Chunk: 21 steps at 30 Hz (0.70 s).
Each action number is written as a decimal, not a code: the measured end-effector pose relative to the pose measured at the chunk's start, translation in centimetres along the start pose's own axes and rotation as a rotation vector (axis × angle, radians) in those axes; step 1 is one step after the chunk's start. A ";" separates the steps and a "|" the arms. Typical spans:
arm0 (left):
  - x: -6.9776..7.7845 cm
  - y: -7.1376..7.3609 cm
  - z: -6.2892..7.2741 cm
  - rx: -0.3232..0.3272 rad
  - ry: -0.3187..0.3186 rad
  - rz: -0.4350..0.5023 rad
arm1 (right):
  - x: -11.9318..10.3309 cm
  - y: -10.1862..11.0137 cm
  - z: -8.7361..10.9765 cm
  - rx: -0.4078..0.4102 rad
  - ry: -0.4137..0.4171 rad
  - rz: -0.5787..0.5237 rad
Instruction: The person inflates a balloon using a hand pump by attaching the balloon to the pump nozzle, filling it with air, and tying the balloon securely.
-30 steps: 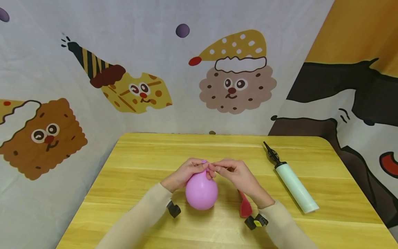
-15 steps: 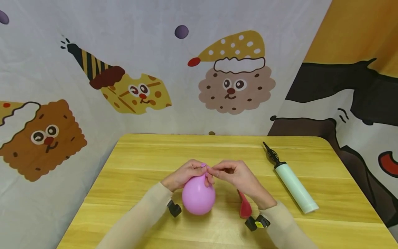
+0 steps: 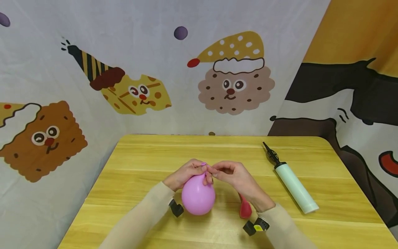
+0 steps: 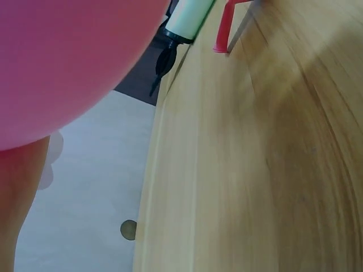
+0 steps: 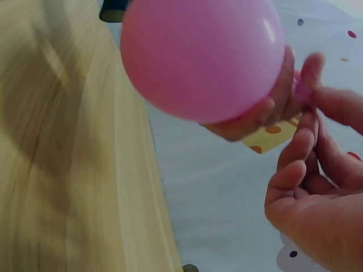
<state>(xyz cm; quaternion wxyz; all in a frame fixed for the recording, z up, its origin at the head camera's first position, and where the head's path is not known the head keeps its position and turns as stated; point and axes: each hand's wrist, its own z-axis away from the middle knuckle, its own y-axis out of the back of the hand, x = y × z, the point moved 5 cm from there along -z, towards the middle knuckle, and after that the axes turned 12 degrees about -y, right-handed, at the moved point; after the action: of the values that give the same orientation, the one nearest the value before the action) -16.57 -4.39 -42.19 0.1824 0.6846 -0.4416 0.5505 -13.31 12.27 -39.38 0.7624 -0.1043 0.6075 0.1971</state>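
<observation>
A pink inflated balloon (image 3: 198, 196) hangs neck-up over the middle of the table in the head view. My left hand (image 3: 187, 174) grips its neck from the left, fingers curled round it. From the other side my right hand (image 3: 234, 174) pinches the neck's end between thumb and forefinger, seen close in the right wrist view, where the right hand (image 5: 317, 170) shows large at the lower right. The balloon (image 4: 68, 62) fills the upper left of the left wrist view and hides most of the left hand there.
A flat red balloon (image 3: 245, 208) lies on the wooden table (image 3: 149, 152) below my right forearm. Farther right rests a pale green hand pump (image 3: 296, 186) with a black nozzle. A printed cloth (image 3: 186, 103) hangs behind the table.
The pink balloon has dropped slightly down and left in the head view. Both hands stay at its neck, the right fingers shifting a little. The pump and red balloon have not moved.
</observation>
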 end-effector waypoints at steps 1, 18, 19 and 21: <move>-0.1 0.1 0.0 0.006 0.001 -0.005 | 0.0 -0.1 0.0 0.005 0.003 -0.008; -1.1 1.1 0.3 0.077 0.020 -0.033 | -0.6 -0.7 0.2 0.292 0.110 0.184; -1.1 1.2 0.4 0.076 0.016 -0.035 | -0.7 -0.7 0.2 0.310 0.112 0.213; -1.2 1.3 0.4 0.073 0.015 -0.037 | -0.8 -0.8 0.1 0.332 0.119 0.262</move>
<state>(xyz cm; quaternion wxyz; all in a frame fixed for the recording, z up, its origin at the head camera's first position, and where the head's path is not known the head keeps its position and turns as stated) -17.35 -4.92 -43.71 0.1704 0.6947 -0.4071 0.5679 -13.02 11.43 -38.64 0.6998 0.0910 0.6839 0.1851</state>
